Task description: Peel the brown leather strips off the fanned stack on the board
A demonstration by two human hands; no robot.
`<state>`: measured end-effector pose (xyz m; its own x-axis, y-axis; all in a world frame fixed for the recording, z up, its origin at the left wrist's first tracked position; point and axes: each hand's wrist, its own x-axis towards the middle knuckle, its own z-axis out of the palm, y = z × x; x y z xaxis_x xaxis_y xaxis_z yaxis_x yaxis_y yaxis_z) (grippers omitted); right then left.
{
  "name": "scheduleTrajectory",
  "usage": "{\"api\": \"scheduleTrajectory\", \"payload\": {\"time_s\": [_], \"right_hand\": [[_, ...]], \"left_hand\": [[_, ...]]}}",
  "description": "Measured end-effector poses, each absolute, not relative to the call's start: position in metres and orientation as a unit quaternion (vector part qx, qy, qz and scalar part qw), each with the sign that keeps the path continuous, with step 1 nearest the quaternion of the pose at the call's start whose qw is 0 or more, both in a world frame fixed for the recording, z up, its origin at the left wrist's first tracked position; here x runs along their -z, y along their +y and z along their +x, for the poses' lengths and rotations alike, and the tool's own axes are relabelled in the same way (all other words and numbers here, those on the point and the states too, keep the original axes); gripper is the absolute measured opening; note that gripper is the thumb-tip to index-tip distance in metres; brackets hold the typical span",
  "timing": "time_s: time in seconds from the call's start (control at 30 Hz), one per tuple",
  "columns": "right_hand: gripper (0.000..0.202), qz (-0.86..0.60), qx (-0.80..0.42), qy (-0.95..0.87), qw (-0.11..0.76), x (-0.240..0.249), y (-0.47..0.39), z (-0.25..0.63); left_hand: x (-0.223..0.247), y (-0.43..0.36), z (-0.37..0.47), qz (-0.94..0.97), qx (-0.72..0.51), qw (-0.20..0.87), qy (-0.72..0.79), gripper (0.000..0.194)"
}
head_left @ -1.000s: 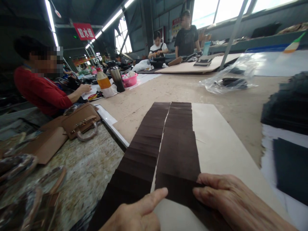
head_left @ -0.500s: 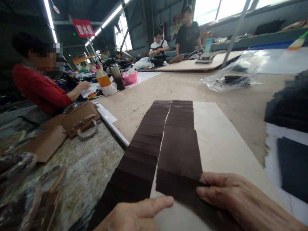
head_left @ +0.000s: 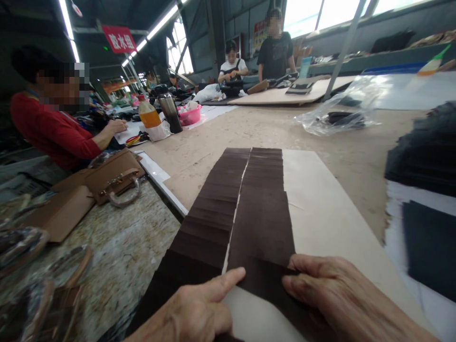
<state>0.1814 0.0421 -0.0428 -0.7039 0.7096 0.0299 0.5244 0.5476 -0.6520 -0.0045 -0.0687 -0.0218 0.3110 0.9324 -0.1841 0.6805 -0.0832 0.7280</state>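
Observation:
Two rows of overlapping dark brown leather pieces (head_left: 261,213) lie fanned out on a pale cream sheet (head_left: 320,209) in front of me. My right hand (head_left: 342,294) rests flat on the near end of the right row, fingertips pressing the nearest brown piece. My left hand (head_left: 192,313) sits at the bottom edge, its index finger stretched out and touching the near left corner of that same row. Neither hand grips anything.
A tan handbag (head_left: 114,178) lies on the marbled bench at left, beside a person in a red top (head_left: 53,133). A bottle, a flask (head_left: 171,111) and a pink basin stand further back. A clear plastic bag (head_left: 342,111) and dark stacks (head_left: 423,156) lie at right.
My left index finger slid back toward the right row's corner after shifting right and down. My right hand stayed on the near pieces, moving slightly left.

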Motion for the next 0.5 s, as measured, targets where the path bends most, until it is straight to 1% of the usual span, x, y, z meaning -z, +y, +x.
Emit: {"api": "scheduleTrajectory", "payload": {"time_s": [0.07, 0.17, 0.27, 0.4, 0.5], "right_hand": [[0.031, -0.419, -0.328, -0.841, 0.096, 0.037, 0.041, 0.178], [0.027, -0.463, -0.379, -0.8, 0.04, 0.028, 0.038, 0.175], [0.025, -0.467, -0.411, -0.782, 0.038, 0.025, 0.034, 0.177], [0.022, -0.462, -0.388, -0.796, 0.048, 0.028, 0.031, 0.182], [0.023, -0.463, -0.341, -0.817, 0.034, 0.03, 0.028, 0.185]], "left_hand": [[0.028, -0.069, -0.004, 0.688, -0.199, 0.393, 0.577, 0.028], [0.04, -0.068, -0.005, 0.728, -0.195, 0.35, 0.557, 0.03], [0.055, -0.068, -0.009, 0.793, -0.178, 0.273, 0.514, 0.023], [0.074, -0.074, -0.015, 0.822, -0.198, 0.176, 0.504, 0.026], [0.078, -0.075, -0.017, 0.831, -0.198, 0.172, 0.491, 0.027]]}}
